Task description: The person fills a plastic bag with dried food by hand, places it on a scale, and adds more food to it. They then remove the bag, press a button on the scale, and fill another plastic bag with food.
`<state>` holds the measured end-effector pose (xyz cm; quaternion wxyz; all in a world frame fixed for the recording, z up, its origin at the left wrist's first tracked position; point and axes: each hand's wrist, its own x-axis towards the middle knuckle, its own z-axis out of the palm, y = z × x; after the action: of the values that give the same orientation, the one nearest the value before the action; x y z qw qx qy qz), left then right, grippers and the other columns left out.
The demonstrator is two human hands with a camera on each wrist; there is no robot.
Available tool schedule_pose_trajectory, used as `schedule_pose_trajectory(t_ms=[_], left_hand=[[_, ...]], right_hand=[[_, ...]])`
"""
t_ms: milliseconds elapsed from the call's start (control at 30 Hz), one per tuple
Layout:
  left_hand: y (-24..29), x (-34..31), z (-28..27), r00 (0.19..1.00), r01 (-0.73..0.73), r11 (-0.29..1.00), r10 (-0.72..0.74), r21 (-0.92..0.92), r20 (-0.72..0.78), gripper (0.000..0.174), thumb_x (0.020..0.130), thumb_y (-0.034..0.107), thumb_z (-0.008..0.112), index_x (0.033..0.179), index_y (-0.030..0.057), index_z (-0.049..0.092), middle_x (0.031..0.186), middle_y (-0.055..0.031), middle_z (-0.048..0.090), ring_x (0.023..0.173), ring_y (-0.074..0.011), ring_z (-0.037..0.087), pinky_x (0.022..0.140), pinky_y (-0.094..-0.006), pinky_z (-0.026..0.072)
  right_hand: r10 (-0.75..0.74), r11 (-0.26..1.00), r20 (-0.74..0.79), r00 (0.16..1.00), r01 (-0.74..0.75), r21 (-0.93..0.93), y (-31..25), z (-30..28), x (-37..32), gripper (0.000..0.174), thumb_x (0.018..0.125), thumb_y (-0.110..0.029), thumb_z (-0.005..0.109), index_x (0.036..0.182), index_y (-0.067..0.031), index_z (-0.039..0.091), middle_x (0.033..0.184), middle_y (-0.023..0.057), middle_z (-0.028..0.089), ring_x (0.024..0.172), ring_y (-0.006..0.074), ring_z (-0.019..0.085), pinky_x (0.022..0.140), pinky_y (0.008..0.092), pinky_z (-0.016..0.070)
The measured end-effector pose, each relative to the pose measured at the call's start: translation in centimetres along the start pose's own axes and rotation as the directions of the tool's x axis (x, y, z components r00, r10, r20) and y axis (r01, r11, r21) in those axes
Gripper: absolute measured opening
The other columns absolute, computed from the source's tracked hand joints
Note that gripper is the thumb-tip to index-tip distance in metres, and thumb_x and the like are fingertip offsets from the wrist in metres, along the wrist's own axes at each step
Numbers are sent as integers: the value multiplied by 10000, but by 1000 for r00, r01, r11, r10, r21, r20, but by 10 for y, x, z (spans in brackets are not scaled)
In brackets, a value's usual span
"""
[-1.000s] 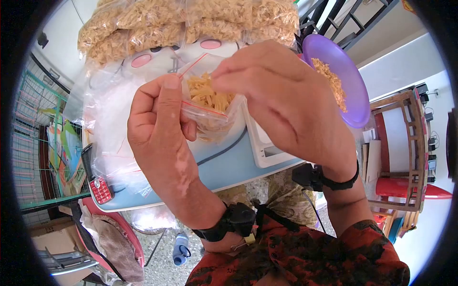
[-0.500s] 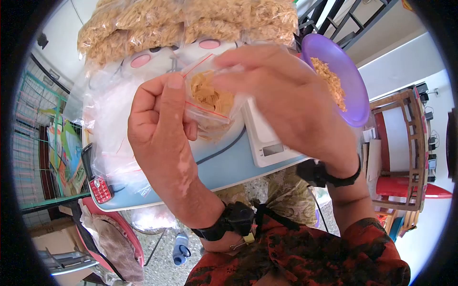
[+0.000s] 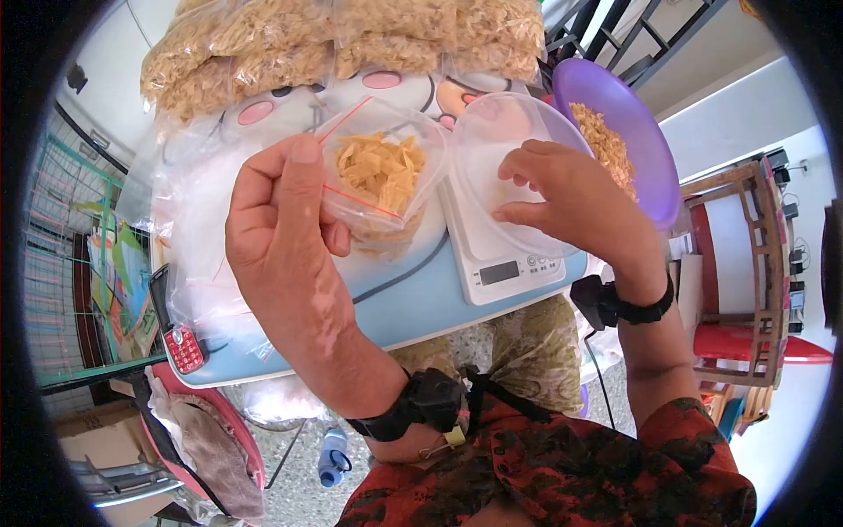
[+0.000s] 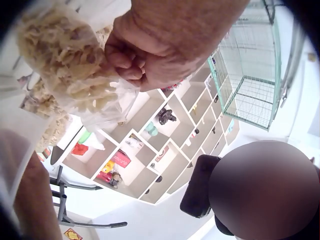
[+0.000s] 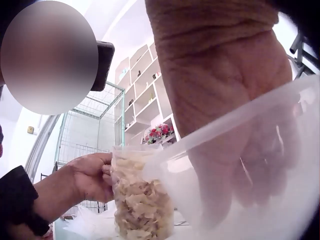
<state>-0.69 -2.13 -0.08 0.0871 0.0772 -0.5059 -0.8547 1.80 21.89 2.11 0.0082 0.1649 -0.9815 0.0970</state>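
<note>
My left hand [image 3: 285, 211] pinches the left edge of a clear zip bag [image 3: 373, 206] between thumb and curled fingers. The bag's red-lined mouth gapes, and pale yellow dried flakes [image 3: 379, 171] fill it. In the right wrist view the bag [image 5: 142, 200] stands upright beside the bowl. To its right, a translucent plastic bowl [image 3: 479, 114] sits on a white kitchen scale [image 3: 474, 272]. My right hand [image 3: 571, 193] reaches into this bowl, fingers loosely bent and thumb apart, with nothing visible between them. A few tiny crumbs lie near the fingertips.
A purple basin [image 3: 659, 176] of flakes stands at the right. Packed bags of flakes [image 3: 281, 39] line the table's back. Empty plastic bags [image 3: 211, 228] spread over the left side, near a red phone [image 3: 184, 351]. A dark cable [image 3: 408, 279] crosses the table top.
My right hand has moved right and down, from the bag's mouth to the bowl on the scale. The bag's opening and the bowl now show. My left hand still pinches the bag, shifted slightly left.
</note>
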Motion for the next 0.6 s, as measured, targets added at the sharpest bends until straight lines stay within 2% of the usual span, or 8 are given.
schedule_pose_trajectory(t_ms=[267,367,600], left_hand=[[-4,1,5,1000,1,1000,-1,4,19,205,928,213,705,946,19,641,684,28,553,500,-19,390,433,-167,283],[-4,1,4,1000,0,1000,0,15,12,205,926,214,707,945,21,642,684,29,553,499,-19,389,434,-167,281],[0,0,1,1000,7,1000,-7,-3,-11,201,923,210,709,949,21,645,674,29,548,501,-19,394,436,-167,280]], right_hand=[[34,999,-2,999,-34,-6,-3,14,7,138,844,-123,649,822,-29,552,771,138,602,755,342,608,668,429,467],[21,1000,-10,1000,-21,13,-4,16,7,104,830,-93,618,803,-27,544,753,147,599,738,360,601,651,442,456],[33,997,60,998,-28,-79,-7,14,12,97,795,-84,609,778,-24,536,744,158,608,723,369,602,644,445,459]])
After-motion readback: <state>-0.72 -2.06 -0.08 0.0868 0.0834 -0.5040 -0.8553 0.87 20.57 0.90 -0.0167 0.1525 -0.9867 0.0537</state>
